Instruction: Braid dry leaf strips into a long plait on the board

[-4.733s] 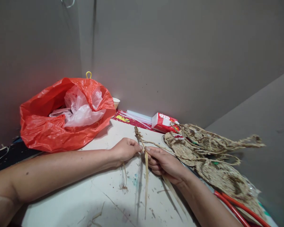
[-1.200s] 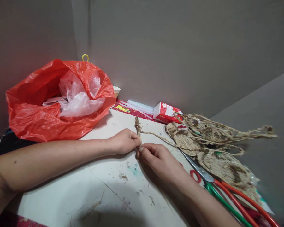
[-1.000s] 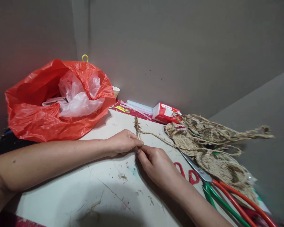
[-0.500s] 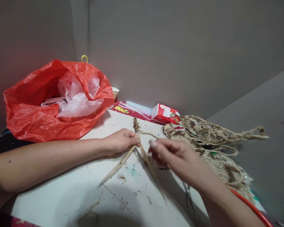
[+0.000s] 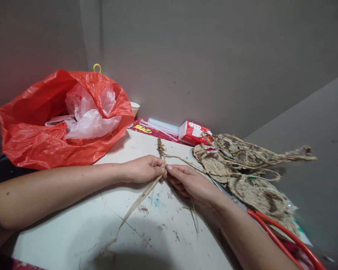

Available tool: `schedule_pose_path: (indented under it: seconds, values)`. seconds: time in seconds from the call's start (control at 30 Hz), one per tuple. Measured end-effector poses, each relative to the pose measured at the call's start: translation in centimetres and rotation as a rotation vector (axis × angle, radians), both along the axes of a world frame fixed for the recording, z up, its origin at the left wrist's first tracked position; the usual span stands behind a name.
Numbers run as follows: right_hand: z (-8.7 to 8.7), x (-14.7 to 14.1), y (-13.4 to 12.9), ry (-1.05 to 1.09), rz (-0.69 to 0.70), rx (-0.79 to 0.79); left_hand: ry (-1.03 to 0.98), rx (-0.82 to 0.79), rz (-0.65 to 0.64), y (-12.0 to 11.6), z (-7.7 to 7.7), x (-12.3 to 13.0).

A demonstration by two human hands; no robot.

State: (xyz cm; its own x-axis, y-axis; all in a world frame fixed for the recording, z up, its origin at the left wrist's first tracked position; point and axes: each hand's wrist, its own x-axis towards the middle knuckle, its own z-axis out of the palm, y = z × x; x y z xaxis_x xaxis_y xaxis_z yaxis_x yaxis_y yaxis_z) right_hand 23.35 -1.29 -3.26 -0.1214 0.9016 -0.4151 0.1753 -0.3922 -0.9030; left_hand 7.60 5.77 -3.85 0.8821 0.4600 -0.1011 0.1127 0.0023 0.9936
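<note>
A twisted straw cord [image 5: 160, 148] with a knotted top end stands out just beyond my fingers, over the white tabletop. My left hand [image 5: 145, 168] pinches the cord's lower part between thumb and forefinger. From that pinch a flat dry straw strip [image 5: 138, 202] hangs down to the left. My right hand [image 5: 193, 184] is closed at the same spot, thumb and forefinger meeting the left fingertips on the straw. A loose end of straw shows below my right palm. Another thin cord runs off to the right toward woven straw pieces [image 5: 214, 165].
A red plastic bag [image 5: 19, 146] holding clear plastic sits at the left, a paper cup [image 5: 135, 108] behind it. Straws [image 5: 163, 127] and a red-and-white box [image 5: 193, 133] lie along the wall. Red-handled scissors [image 5: 291, 229] are at the right. Straw scraps lie on the white tabletop [image 5: 124, 247].
My right hand has moved left and closed on the straw beside my left fingers. The red-handled scissors show more now. My left hand keeps its pinch.
</note>
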Motion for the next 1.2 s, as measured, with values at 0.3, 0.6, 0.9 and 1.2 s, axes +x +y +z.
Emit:
schedule_pose_path:
  seconds: [0.3,0.6,0.9,1.2]
  values:
    - [-0.8,-0.4,0.1,-0.011,-0.088,0.041,0.196,0.490,0.057,0.3,0.2,-0.4]
    - [-0.9,-2.0,-0.3,0.103,-0.284,0.054,0.460,1.107,0.144,-2.2,1.2,-0.7]
    - [-1.7,-2.7,-0.7,0.237,-0.327,0.059,0.416,1.465,-0.050,-3.8,0.0,-0.7]
    - [-0.9,-1.0,-0.4,0.340,-0.270,-0.004,0.097,0.957,0.356,-2.5,2.0,-1.4]
